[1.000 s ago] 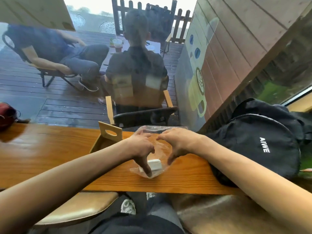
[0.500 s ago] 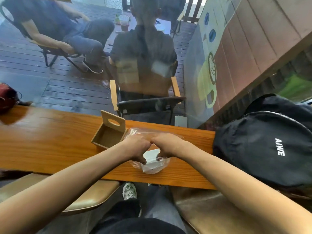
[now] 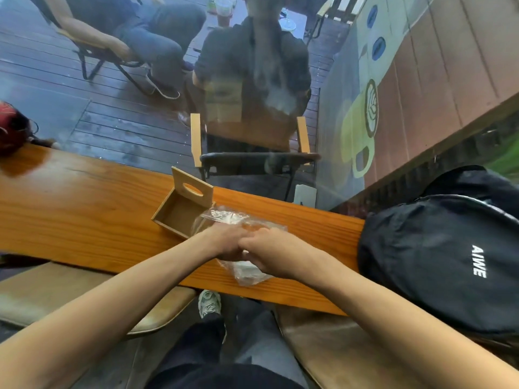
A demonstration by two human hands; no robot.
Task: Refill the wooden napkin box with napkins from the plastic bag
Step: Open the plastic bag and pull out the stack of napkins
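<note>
White "AIWE" lettering on black backpack point(image 3: 438, 256), far right of your counter, letters running sideways down its front. No other text you can read: wall mural point(image 3: 365, 119) behind glass shows cup picture only, no words.

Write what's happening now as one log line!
step: opening bag | left hand: grips plastic bag | right hand: grips bag | napkins: inside bag | wooden napkin box: empty

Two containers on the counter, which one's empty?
The open light wooden napkin box, left of both hands; its bare floor shows. The clear plastic bag under the hands holds white napkins.
</note>
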